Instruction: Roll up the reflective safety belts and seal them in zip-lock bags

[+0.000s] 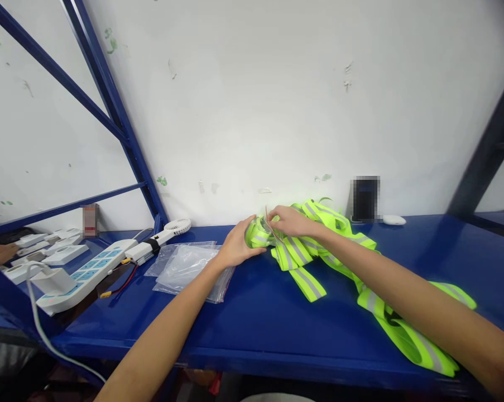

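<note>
My left hand (237,245) is wrapped around a rolled bundle of neon-yellow reflective strap (258,233) with grey stripes. The bundle looks to be inside a clear plastic zip bag. At its right side, my right hand (291,221) has its fingers closed on a thin, red-lined edge that looks like the bag's mouth. Beneath and beyond my right forearm lies a loose heap of the same reflective straps (308,282), trailing toward the right front edge of the table. Left of my left hand are several flat clear zip bags (185,269).
The blue table (252,318) stands against a white wall. Behind the bags lie a white handheld fan (177,226) and a power strip (88,279) with a plugged-in charger. A dark blurred object (365,198) and a white oval item (394,220) sit back right. Another person's hand (0,253) shows far left.
</note>
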Demonstrator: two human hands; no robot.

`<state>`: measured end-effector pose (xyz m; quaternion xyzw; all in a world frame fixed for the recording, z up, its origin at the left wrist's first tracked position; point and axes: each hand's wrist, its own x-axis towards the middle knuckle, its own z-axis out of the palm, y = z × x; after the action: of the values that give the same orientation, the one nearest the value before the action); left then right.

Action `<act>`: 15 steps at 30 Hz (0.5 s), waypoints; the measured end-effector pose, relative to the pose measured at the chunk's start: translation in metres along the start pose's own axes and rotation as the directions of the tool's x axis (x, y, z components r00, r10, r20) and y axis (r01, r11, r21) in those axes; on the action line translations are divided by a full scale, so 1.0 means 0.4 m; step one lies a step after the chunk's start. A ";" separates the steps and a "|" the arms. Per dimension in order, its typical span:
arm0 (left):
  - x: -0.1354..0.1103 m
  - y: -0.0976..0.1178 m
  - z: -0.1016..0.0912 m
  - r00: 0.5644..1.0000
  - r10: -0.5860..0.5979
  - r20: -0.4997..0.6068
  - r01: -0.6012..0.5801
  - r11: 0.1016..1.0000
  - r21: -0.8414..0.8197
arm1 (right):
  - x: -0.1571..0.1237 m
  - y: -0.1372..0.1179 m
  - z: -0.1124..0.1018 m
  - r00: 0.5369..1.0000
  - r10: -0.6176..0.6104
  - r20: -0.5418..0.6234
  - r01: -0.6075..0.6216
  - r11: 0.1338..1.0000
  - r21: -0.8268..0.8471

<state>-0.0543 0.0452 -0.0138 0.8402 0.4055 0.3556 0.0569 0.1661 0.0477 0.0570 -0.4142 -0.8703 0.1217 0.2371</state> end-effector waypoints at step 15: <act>0.023 0.043 -0.040 0.962 0.095 -0.256 -0.050 0.983 0.178 | -0.028 -0.066 -0.084 0.780 -0.151 -0.607 0.134 0.988 -0.075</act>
<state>-0.0497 0.0372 0.0098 0.8015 0.4073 0.4300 -0.0824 0.1718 0.0228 0.0930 -0.3676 -0.7775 -0.0488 0.5079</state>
